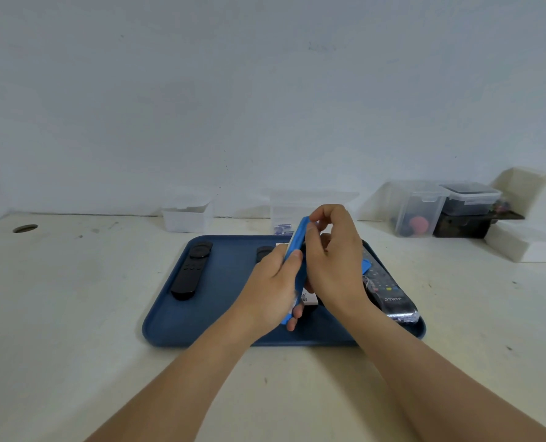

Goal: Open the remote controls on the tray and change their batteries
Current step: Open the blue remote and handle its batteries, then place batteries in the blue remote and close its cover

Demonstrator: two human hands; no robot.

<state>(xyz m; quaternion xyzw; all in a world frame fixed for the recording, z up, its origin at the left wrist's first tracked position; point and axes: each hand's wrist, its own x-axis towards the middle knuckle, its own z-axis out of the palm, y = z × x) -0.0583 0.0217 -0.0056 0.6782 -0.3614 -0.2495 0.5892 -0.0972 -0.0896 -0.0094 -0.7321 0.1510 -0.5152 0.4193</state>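
Above the dark blue tray (201, 323), both hands hold a blue-cased remote (298, 239) tilted on edge. My left hand (271, 291) grips its lower part from the left. My right hand (332, 256) pinches its upper end with thumb and fingers. A slim black remote (190, 271) lies at the tray's left. Another black remote (263, 252) shows partly behind my left hand. A large black remote with coloured buttons (389, 291) lies at the tray's right, beside a blue piece (368, 264). A white object (308, 298) peeks out under my hands.
Behind the tray stand a small white open box (185, 215) and a clear container (300, 207) with several batteries (281, 229). At the back right are clear lidded tubs (424, 208) and white boxes (526, 240). A round hole (25, 228) sits in the table at far left.
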